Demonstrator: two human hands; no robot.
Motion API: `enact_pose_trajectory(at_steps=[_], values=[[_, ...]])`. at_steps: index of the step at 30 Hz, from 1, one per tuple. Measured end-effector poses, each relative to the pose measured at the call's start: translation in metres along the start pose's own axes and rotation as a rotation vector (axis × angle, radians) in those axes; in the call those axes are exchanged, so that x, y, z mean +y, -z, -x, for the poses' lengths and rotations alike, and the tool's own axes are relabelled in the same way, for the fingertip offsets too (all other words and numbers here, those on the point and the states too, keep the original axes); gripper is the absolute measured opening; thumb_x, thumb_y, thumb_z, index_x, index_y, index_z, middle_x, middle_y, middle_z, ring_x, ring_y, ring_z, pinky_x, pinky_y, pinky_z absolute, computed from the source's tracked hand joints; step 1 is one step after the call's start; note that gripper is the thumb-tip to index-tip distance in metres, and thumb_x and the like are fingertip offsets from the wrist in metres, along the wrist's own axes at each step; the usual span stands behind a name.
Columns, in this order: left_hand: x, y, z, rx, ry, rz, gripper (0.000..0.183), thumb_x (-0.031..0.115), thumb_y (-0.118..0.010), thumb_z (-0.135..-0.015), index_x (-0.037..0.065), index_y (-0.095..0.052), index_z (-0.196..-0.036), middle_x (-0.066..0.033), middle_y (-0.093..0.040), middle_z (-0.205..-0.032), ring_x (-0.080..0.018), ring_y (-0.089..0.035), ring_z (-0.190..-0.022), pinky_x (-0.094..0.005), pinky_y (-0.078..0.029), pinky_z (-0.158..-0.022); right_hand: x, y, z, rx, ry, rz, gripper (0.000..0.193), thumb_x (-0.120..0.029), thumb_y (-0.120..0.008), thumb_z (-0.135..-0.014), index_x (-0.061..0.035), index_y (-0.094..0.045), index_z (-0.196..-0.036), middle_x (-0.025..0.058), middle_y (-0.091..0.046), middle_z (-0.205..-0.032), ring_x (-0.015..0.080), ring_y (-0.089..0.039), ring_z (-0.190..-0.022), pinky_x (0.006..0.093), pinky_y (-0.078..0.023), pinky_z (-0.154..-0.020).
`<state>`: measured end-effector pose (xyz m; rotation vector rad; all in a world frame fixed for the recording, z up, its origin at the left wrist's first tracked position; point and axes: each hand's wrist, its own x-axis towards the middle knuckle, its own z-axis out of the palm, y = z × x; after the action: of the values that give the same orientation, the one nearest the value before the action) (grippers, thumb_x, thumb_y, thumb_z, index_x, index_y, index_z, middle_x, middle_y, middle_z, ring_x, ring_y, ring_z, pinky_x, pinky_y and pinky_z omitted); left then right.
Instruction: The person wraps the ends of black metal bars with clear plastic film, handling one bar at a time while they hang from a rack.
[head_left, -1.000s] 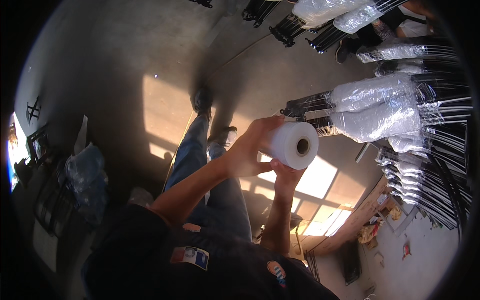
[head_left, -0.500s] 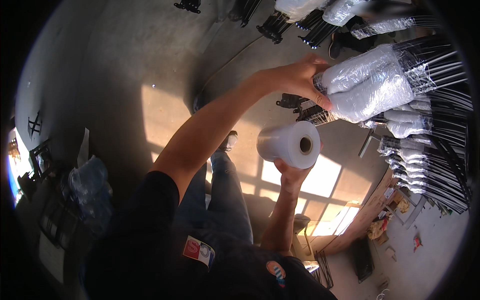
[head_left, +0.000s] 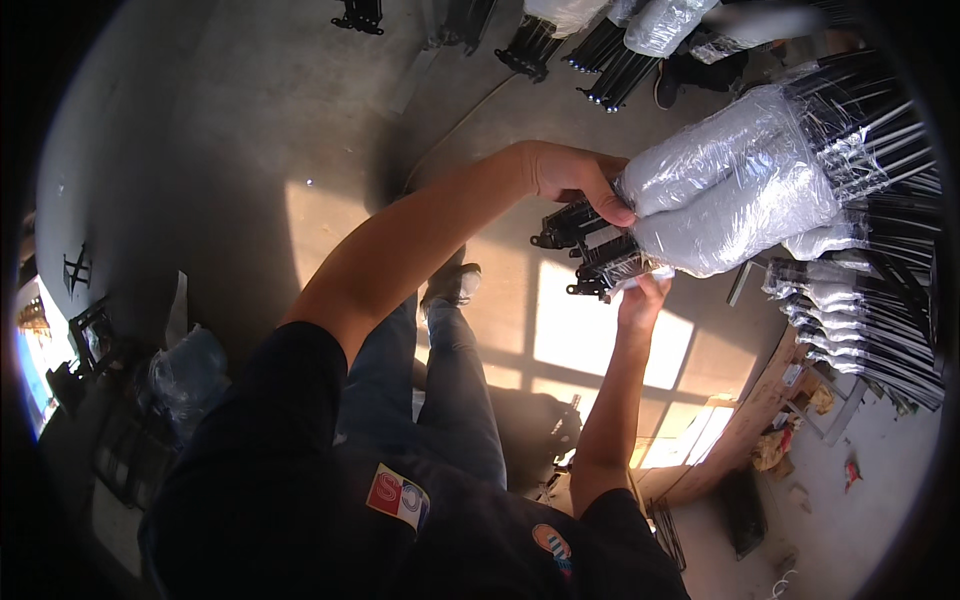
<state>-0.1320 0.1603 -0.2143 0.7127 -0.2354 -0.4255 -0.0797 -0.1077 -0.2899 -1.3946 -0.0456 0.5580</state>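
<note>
A bundle of black rods with black metal brackets (head_left: 590,250) at its near end is wrapped in shiny clear film over a thick white padded part (head_left: 735,185). My left hand (head_left: 585,180) is closed round the bundle beside the padding, thumb on top and fingers mostly hidden behind it. Beneath the bundle my right hand (head_left: 645,296) is raised, closed on the roll of stretch film. Only a pale sliver of that roll (head_left: 661,272) shows; the bundle hides the rest.
More wrapped rod bundles (head_left: 835,315) are stacked at the right, and others (head_left: 610,75) lie at the far side. A dark shoe (head_left: 668,88) shows among those. Crumpled clear plastic (head_left: 188,370) is at the left. Sunlight patches fall on the concrete floor (head_left: 610,330).
My right hand has carried the film roll from in front of the bundle to underneath it, where it is mostly hidden. My left hand has shifted slightly left, and more brackets show.
</note>
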Motion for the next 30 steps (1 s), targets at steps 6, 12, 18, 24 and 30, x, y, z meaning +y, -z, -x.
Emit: enact_pose_trajectory(at_steps=[6,12,18,24,30], values=[[0.01,-0.008,0.005,0.243,0.103,-0.287,0.065,0.023,-0.071,-0.071,-0.001,-0.036,-0.121,-0.0112,-0.05,-0.113,-0.0196,-0.045,-0.107,-0.0315,-0.036,-0.091,0.093,-0.027,-0.055,-0.124,-0.115,-0.531,0.059,-0.028,-0.065,-0.068,0.0023,-0.045,-0.115,0.0115,-0.054,-0.105,0.0229,-0.053,-0.096,0.0387,-0.044,-0.084],[0.027,-0.02,0.007,0.271,0.036,-0.571,0.075,0.02,-0.068,-0.074,0.002,-0.023,-0.132,-0.0146,-0.044,-0.123,-0.0218,-0.041,-0.114,-0.0336,-0.032,-0.096,0.089,-0.059,-0.067,-0.146,-0.132,-0.61,0.056,-0.028,-0.063,-0.07,0.0014,-0.045,-0.115,0.0113,-0.054,-0.105,0.0233,-0.052,-0.097,0.0392,-0.043,-0.085],[0.007,0.001,-0.01,0.317,-0.146,-0.394,0.076,0.022,-0.07,-0.071,0.002,-0.025,-0.128,-0.0133,-0.044,-0.119,-0.0224,-0.041,-0.112,-0.0328,-0.031,-0.096,0.082,-0.072,-0.079,-0.179,-0.148,-0.596,0.053,-0.027,-0.06,-0.073,0.0005,-0.045,-0.115,0.0111,-0.053,-0.106,0.0236,-0.052,-0.098,0.0396,-0.042,-0.086],[-0.005,0.014,-0.008,0.542,-0.324,-0.868,0.06,0.033,-0.064,-0.076,0.003,-0.036,-0.12,-0.0116,-0.051,-0.107,-0.0212,-0.047,-0.104,-0.0324,-0.035,-0.09,0.089,-0.084,-0.09,-0.185,-0.168,-0.597,0.05,-0.027,-0.058,-0.075,-0.0003,-0.046,-0.116,0.0109,-0.053,-0.107,0.024,-0.051,-0.099,0.0401,-0.04,-0.087],[-0.046,0.08,0.038,1.05,-0.396,-0.828,0.059,0.047,-0.053,-0.081,0.004,-0.041,-0.118,-0.0127,-0.048,-0.111,-0.0203,-0.047,-0.104,-0.0358,-0.038,-0.087,0.111,-0.108,-0.112,-0.251,-0.296,-0.587,0.048,-0.026,-0.056,-0.077,-0.0012,-0.046,-0.116,0.0107,-0.053,-0.107,0.0243,-0.05,-0.1,0.0406,-0.039,-0.089]])
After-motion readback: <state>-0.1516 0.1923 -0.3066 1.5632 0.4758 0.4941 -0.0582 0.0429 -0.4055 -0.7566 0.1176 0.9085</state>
